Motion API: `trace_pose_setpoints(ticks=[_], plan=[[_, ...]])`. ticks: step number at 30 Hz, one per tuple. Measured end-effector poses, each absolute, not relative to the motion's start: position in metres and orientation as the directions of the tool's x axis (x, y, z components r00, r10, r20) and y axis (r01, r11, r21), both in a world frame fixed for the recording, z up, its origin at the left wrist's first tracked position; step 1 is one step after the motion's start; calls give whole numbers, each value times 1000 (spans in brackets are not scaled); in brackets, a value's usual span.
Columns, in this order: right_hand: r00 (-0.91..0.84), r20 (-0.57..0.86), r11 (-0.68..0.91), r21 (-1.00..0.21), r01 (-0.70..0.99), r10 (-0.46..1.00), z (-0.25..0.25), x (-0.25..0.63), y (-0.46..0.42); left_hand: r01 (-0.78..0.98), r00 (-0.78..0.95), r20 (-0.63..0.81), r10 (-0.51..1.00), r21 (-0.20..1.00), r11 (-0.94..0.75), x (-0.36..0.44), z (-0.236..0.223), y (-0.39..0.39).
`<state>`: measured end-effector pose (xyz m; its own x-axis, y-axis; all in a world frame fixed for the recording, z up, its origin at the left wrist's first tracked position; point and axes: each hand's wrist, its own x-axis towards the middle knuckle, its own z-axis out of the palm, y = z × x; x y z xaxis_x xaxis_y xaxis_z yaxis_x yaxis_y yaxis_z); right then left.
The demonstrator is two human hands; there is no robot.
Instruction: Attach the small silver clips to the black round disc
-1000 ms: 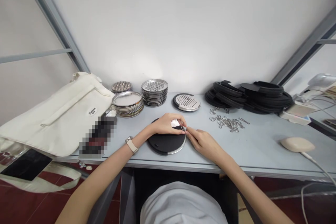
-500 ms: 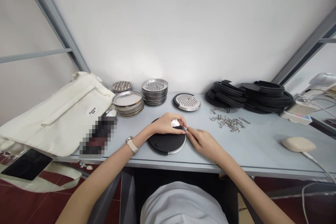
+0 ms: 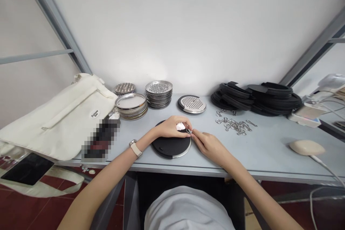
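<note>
A round black disc with a metal rim [image 3: 170, 146] lies on the grey table [image 3: 269, 154] in front of me. My left hand [image 3: 172, 127] rests on its far edge, fingers curled and pressing it down, one fingertip wrapped in white. My right hand [image 3: 208, 144] pinches a small metal clip [image 3: 188, 131] against the disc's right rim, where both hands meet.
Stacks of metal perforated discs [image 3: 159, 94] and rings [image 3: 131, 105] stand at the back left, one finished disc [image 3: 192, 104] in the middle, black rubber rings [image 3: 256, 99] at the back right. Loose metal clips [image 3: 235, 125] lie nearby. A cream bag [image 3: 59, 118] is left, a mouse [image 3: 306, 147] right.
</note>
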<state>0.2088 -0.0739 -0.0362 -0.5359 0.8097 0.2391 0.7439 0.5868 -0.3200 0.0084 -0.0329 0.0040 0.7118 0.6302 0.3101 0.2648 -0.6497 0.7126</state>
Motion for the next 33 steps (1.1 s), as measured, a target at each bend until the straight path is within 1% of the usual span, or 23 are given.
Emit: trace_pose_setpoints(ticks=[9,15,33], plan=[[-538,240,589,-296,752,808,-35,208,-74,257,717,313,623,713,-653,7,3,-31],[-535,238,585,-292,757,811,-35,208,-75,278,715,289,637,718,-638,7,3,-32],[-536,238,585,-261,768,810,-37,209,-74,252,714,305,630,728,-638,8,3,-32]])
